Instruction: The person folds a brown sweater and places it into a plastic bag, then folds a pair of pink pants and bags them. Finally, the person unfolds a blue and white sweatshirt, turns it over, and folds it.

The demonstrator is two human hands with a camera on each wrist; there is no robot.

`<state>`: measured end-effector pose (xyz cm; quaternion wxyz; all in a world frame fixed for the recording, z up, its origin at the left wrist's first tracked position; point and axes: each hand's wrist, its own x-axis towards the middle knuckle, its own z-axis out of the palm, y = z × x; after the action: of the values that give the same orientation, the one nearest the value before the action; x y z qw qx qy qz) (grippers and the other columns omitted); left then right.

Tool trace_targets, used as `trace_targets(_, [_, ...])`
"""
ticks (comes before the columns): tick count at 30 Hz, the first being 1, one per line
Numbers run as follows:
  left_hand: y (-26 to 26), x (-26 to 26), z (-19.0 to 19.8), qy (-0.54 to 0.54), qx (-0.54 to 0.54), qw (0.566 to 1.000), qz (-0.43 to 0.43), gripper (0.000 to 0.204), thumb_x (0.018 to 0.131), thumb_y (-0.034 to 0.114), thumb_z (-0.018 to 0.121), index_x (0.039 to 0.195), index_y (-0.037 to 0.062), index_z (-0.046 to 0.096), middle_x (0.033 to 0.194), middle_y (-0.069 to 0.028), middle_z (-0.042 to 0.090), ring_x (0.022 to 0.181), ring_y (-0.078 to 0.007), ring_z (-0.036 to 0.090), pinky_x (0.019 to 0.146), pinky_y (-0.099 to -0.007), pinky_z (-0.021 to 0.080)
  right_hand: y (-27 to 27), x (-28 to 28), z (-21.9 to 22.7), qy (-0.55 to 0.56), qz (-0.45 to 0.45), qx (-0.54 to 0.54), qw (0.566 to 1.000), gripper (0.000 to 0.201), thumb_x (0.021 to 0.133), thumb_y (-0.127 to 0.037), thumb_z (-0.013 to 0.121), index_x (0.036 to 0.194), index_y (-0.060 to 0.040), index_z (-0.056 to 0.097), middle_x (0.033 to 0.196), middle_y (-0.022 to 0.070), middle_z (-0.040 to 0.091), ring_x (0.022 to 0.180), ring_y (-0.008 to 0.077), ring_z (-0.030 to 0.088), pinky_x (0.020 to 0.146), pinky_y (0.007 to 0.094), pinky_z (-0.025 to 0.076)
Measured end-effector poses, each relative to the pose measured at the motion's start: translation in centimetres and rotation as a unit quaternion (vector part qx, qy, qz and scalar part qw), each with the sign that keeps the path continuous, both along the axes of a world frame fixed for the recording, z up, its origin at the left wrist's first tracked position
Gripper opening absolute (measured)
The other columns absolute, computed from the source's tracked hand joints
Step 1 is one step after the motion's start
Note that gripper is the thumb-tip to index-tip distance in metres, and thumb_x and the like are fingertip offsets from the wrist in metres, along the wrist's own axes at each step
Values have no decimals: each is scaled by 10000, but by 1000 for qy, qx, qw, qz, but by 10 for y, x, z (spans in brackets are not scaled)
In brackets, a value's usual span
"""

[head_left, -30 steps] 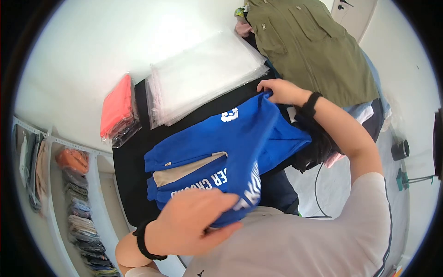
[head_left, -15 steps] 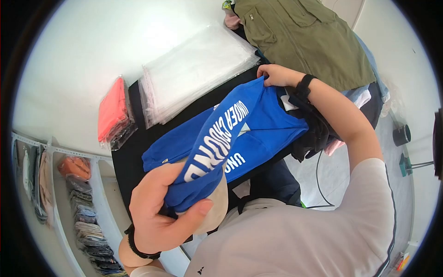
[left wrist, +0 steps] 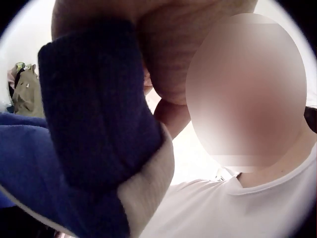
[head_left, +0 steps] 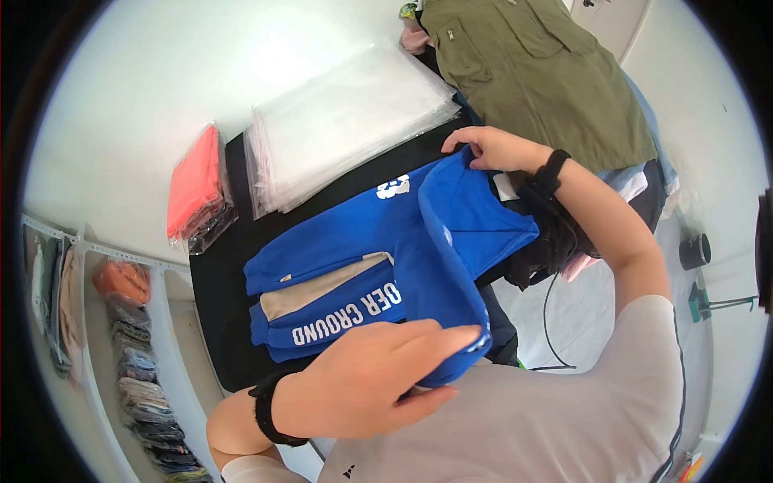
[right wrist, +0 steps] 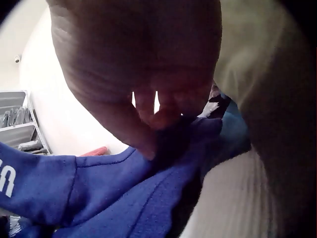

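A blue garment [head_left: 322, 258] with ribbed bands, a beige panel and white "GROUND" lettering lies spread on a black-topped table [head_left: 213, 322]. The left hand [head_left: 362, 374] pinches a folded-over part of it at the near edge, just in front of the person's torso. A ribbed blue band [left wrist: 94, 109] with beige cloth [left wrist: 148, 193] below it hangs under that hand in the left wrist view. Across the table the right hand [head_left: 503, 149] grips the garment's far right corner. Close up, its fingertips [right wrist: 148, 151] press into the blue cloth [right wrist: 109, 183].
Behind the garment is a stack of clear plastic bags [head_left: 354, 121]. Bagged coral clothing [head_left: 197, 181] stands at the back left. An olive jacket [head_left: 539, 88] covers a clothing pile at the back right. Shelves [head_left: 88, 322] with packed clothes line the left; a black cup-shaped object [head_left: 694, 252] is at right.
The left hand first raised the lettered part leftward, then brought it down and right toward the near edge, folding it over. The right hand has kept close to the same corner.
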<state>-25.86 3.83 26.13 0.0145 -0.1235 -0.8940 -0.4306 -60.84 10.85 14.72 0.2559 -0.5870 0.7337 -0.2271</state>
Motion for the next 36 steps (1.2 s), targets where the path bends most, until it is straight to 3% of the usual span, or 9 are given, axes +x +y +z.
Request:
trace_targets(8, [-32, 15, 10, 46, -34, 998, 23, 593, 732, 157, 745, 1253, 15, 499, 935, -117, 617, 814, -241, 610, 725, -303, 485, 2, -40, -24, -54, -7, 21, 998, 232, 731, -29, 682, 960, -61, 666, 835, 14, 624, 794, 126, 549, 717, 251, 445])
trace_targets(10, [-67, 31, -2, 31, -24, 990, 136, 665, 704, 197, 784, 1270, 8, 491, 1062, -110, 623, 958, -196, 600, 835, -297, 465, 1, -43, -28, -43, 1, 19, 999, 205, 758, -73, 693, 962, -71, 671, 842, 3, 630, 723, 106, 533, 658, 243, 438])
trace_targets(12, [-93, 44, -21, -8, 218, 918, 330, 691, 696, 203, 795, 1278, 1, 483, 1084, -74, 605, 979, -158, 577, 854, -293, 459, -2, -45, -35, -92, -20, 26, 995, 163, 789, -108, 693, 946, -71, 673, 827, -3, 627, 625, 81, 492, 571, 225, 412])
trace_targets(18, [-199, 96, -112, -220, 218, 836, 453, 508, 799, 59, 686, 1261, -2, 486, 1050, -72, 592, 948, -122, 560, 852, -247, 438, -9, -37, -24, -127, -63, 66, 988, 135, 827, -158, 682, 916, -59, 661, 758, -23, 593, 559, 55, 438, 502, 207, 364])
trace_targets(23, [-190, 99, -107, -37, 243, 867, 434, 429, 823, 48, 643, 1224, 15, 495, 1097, -65, 576, 989, -125, 552, 877, -254, 436, -7, -47, -32, -157, -47, 59, 985, 81, 848, -134, 655, 874, -60, 632, 699, -45, 539, 549, 46, 422, 496, 207, 344])
trace_targets(26, [-178, 95, -89, 22, 395, 816, 421, 428, 831, 52, 630, 1231, 35, 481, 1101, -72, 561, 979, -120, 550, 833, -238, 445, -7, -46, -31, -190, -51, 60, 979, 68, 863, -128, 635, 843, -73, 601, 671, -65, 503, 544, 35, 401, 492, 204, 322])
trace_targets(29, [-196, 96, -121, -40, 266, 840, 471, 455, 832, 81, 649, 1249, 36, 472, 1083, -69, 574, 957, -119, 566, 772, -230, 465, -9, -44, -31, -171, -62, 65, 981, 69, 865, -131, 633, 842, -78, 595, 667, -64, 505, 535, 32, 398, 484, 201, 320])
trace_targets(33, [-196, 96, -135, -139, 334, 763, 536, 468, 838, 97, 658, 1264, 29, 476, 1043, -73, 591, 871, -102, 577, 691, -214, 464, -9, -42, -28, -182, -88, 72, 977, 77, 850, -125, 655, 834, -80, 594, 678, -52, 521, 516, 42, 409, 466, 206, 323])
trace_targets(36, [-199, 101, -131, -66, 268, 831, 484, 482, 843, 58, 639, 1284, 4, 451, 1059, -78, 601, 946, -120, 574, 812, -231, 452, -12, -45, -36, -174, -63, 48, 982, 86, 842, -111, 656, 816, -84, 578, 653, -60, 513, 513, 36, 408, 452, 201, 318])
